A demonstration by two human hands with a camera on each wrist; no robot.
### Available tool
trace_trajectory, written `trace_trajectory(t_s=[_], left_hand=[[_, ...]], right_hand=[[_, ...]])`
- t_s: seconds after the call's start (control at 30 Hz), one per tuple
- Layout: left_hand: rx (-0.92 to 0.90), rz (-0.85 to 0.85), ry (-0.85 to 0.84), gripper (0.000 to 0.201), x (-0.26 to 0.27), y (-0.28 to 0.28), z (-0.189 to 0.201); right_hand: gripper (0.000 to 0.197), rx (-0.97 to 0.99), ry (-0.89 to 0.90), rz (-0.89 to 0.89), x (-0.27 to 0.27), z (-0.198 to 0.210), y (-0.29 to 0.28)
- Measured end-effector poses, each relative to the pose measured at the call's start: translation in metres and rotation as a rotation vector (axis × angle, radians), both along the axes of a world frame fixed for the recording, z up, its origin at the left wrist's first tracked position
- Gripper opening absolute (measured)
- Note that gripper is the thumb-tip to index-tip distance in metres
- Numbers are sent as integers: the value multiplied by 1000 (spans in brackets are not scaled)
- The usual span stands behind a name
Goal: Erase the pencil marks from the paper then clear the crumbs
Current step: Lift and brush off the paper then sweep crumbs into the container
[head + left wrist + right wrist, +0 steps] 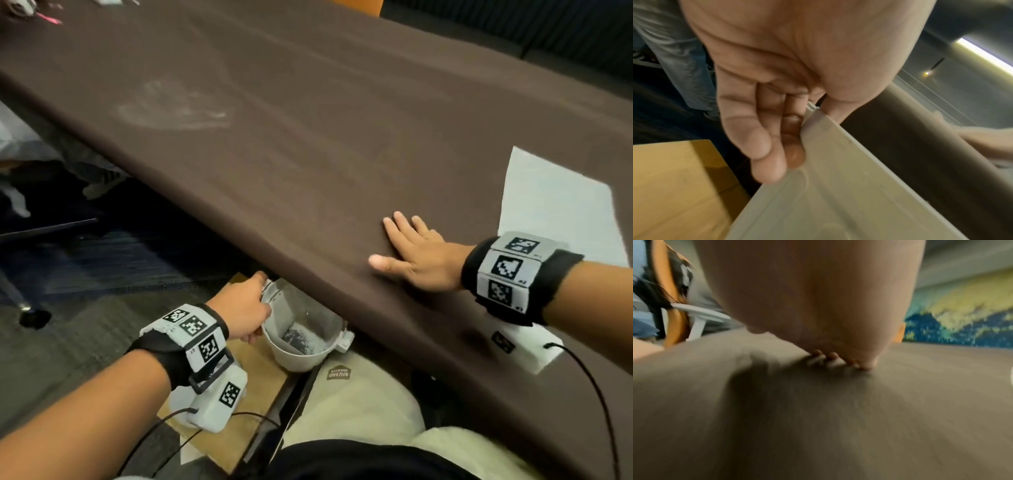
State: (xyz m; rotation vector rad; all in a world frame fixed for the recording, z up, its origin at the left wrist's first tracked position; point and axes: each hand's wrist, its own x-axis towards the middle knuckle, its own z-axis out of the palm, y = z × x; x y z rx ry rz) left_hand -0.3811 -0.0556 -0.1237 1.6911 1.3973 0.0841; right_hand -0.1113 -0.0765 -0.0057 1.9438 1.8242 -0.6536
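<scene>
Two hands busy: one on a bin, one flat on the table.
Left hand (pixel 241 305) at 7 o'clock pinches the rim of a small white bin (pixel 301 349), thumb inside, fingers (pixel 760 146) curled outside, dark crumbs (pixel 297 338) in it, just below the table (pixel 308 137) edge. Right hand (pixel 416 257) at 4 o'clock lies palm down, fingers straight, slightly spread. Paper (pixel 555 202) at 3 o'clock, just beyond the right wrist.
</scene>
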Motion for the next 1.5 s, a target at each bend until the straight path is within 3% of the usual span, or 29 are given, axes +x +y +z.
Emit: trace_trajectory(t_s=[0.3, 0.43, 0.53, 0.63, 0.77, 0.97, 1.1, 1.23, 1.3, 1.37, 1.5], left_hand=[[0, 12, -26, 22, 10, 5, 10], [15, 5, -37, 25, 4, 3, 12], [26, -9, -25, 29, 1, 3, 12], [28, -7, -22, 28, -1, 4, 12], [40, -6, -22, 27, -3, 6, 14], [45, -1, -12, 8, -3, 7, 16], [42, 3, -31, 15, -6, 6, 16], [42, -1, -36, 25, -4, 6, 17], [37, 0, -35, 25, -2, 5, 17], [36, 3, -31, 23, -1, 6, 16], [28, 2, -10, 14, 0, 10, 17]], right_hand=[[101, -85, 169, 358, -68, 0, -59], [105, -35, 253, 286, -63, 19, -43], [96, 88, 172, 143, -48, 17, -8], [97, 66, 81, 86, -41, 3, 7], [105, 25, 121, 311, -66, -12, -26], [105, 10, 86, 610, -89, -15, -77], [107, 118, 245, 395, -79, 0, -65], [98, 244, 223, -66, -51, -3, -19], [99, 203, 180, -164, -45, -10, -3], [103, 143, 145, -94, -50, -16, -4], [109, 80, 148, 252, -75, -18, -50]])
